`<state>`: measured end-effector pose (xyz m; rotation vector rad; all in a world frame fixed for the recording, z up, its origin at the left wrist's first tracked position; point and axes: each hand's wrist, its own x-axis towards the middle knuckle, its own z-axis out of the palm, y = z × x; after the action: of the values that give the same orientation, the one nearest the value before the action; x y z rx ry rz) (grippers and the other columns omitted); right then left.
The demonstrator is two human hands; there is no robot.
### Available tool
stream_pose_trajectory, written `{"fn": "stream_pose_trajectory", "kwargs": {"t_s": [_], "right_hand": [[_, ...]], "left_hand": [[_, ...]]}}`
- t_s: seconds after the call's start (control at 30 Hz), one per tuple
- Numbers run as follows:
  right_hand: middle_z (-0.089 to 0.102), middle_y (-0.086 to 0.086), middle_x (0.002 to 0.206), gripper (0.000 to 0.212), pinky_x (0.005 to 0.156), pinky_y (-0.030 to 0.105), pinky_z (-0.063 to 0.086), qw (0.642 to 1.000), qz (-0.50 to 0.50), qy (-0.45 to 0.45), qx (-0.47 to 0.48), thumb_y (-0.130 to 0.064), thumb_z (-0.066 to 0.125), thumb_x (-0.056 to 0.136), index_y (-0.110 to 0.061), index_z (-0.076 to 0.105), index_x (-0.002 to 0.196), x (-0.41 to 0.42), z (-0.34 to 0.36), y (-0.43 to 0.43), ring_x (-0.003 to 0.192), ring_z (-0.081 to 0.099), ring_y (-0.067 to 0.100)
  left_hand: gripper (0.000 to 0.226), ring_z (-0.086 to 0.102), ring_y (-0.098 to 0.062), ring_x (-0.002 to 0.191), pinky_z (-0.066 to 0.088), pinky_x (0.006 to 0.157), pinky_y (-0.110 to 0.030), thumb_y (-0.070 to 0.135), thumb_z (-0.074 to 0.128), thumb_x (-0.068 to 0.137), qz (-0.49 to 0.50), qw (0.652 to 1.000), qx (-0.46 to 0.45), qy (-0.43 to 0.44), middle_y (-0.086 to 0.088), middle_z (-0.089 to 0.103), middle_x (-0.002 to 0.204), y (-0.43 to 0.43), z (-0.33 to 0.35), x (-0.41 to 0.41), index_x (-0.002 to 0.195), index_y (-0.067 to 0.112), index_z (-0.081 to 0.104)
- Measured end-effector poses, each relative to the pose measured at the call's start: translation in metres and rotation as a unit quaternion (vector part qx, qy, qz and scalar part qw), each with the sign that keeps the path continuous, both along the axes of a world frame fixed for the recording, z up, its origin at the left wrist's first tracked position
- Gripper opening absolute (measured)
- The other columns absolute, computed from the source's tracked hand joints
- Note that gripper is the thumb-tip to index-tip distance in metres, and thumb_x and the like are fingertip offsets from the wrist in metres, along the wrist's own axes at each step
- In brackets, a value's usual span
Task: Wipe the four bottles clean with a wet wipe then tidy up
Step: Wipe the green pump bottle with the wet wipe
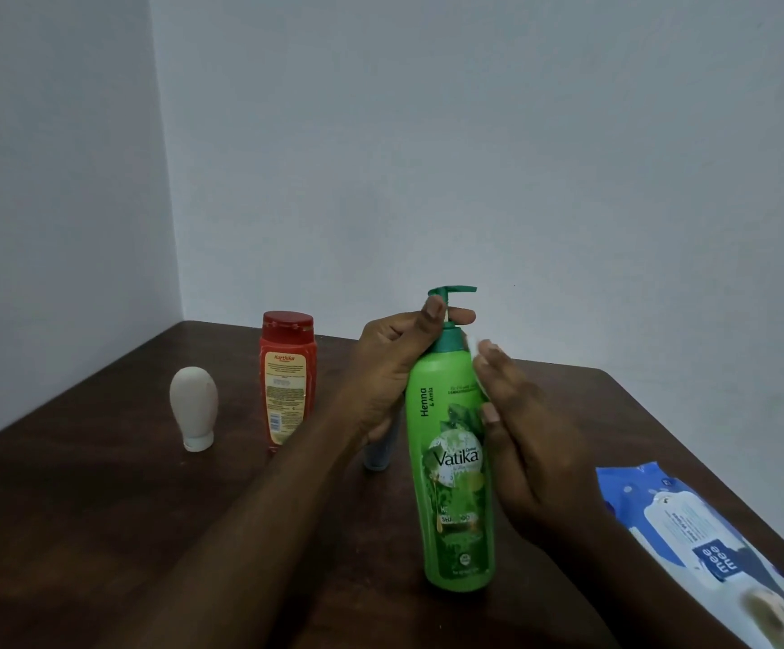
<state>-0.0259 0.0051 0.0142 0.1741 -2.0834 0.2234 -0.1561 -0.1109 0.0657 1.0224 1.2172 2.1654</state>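
Green pump bottle [455, 461] upright, centre; wet wipe [476, 353] against its shoulder; red bottle [288, 381], cap-down white bottle [193, 407] standing rear left; blue wipe pack [699, 545] flat, right.

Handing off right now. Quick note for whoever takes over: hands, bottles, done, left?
Left hand grips the green bottle at its neck, on the table. Right hand presses the wet wipe to its upper side. Red bottle, white bottle and a half-hidden fourth bottle stand behind; wipes pack at right. Done: cannot tell. Left: finish green, the rest as needed, tidy up.
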Motion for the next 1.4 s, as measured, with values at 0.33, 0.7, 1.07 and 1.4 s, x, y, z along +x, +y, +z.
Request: {"fn": "stream_pose_trajectory", "kwargs": {"t_s": [0.33, 0.7, 1.07, 1.4], "right_hand": [[0.051, 0.020, 0.149, 0.044, 0.118, 0.053, 0.037, 0.990, -0.020, 0.015, 0.141, -0.007, 0.047, 0.098, 0.008, 0.055, 0.138, 0.003, 0.008, -0.014, 0.147, 0.041, 0.033], [0.059, 0.021, 0.135, 0.038, 0.115, 0.037, 0.038, 0.996, -0.038, 0.059, 0.054, -0.008, 0.046, 0.098, 0.008, 0.063, 0.129, 0.005, 0.008, -0.012, 0.132, 0.050, 0.026], [0.063, 0.006, 0.117, 0.029, 0.095, 0.032, 0.047, 0.994, -0.026, 0.079, -0.074, -0.009, 0.043, 0.103, -0.002, 0.066, 0.119, 0.001, 0.011, -0.002, 0.112, 0.059, 0.021], [0.066, 0.023, 0.117, 0.033, 0.100, 0.044, 0.047, 0.983, -0.005, 0.024, 0.181, -0.009, 0.050, 0.097, 0.007, 0.070, 0.117, 0.012, 0.027, -0.022, 0.109, 0.062, 0.036]], "left_hand": [[0.049, 0.073, -0.026, 0.092, 0.058, 0.085, -0.035, 0.053, 0.060, 0.088, 0.005, 1.000, 0.002, 0.009, -0.012, 0.079, 0.102, 0.006, 0.003, 0.012, 0.099, 0.011, 0.082], [0.042, 0.074, -0.019, 0.086, 0.060, 0.077, -0.030, 0.052, 0.070, 0.078, 0.012, 0.999, 0.013, 0.037, -0.007, 0.080, 0.096, 0.004, 0.004, 0.013, 0.093, 0.015, 0.083], [0.044, 0.072, -0.012, 0.085, 0.059, 0.076, -0.026, 0.057, 0.079, 0.068, 0.005, 0.998, 0.024, 0.050, -0.002, 0.080, 0.096, 0.004, 0.002, 0.010, 0.091, 0.019, 0.085], [0.032, 0.076, -0.021, 0.091, 0.061, 0.086, -0.034, 0.045, 0.079, 0.069, -0.009, 0.998, 0.034, 0.046, -0.006, 0.081, 0.106, 0.003, 0.005, 0.012, 0.083, 0.017, 0.084]]}}
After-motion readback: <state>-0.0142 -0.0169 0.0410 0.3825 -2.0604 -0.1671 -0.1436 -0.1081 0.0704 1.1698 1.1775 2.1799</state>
